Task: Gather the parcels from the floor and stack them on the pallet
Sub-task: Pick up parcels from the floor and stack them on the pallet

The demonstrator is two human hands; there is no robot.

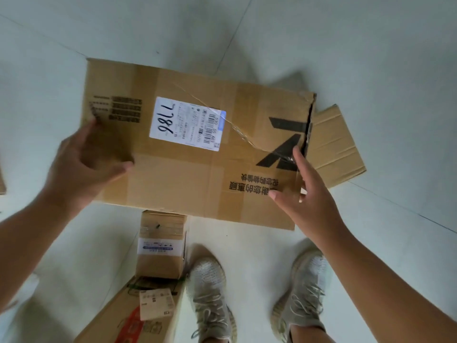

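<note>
A large flat cardboard parcel with a white label marked 7786 fills the middle of the view, above the pale floor. My left hand grips its left edge, thumb lying on the top face. My right hand holds the right end by a torn corner, thumb and index finger on top and the other fingers over the edge. A loose flap sticks out past that torn end. No pallet is in view.
A small taped box with a white label stands on the floor under the parcel's near edge. Behind it lies a long box with red print. My two shoes stand to its right. A cardboard corner shows at far left.
</note>
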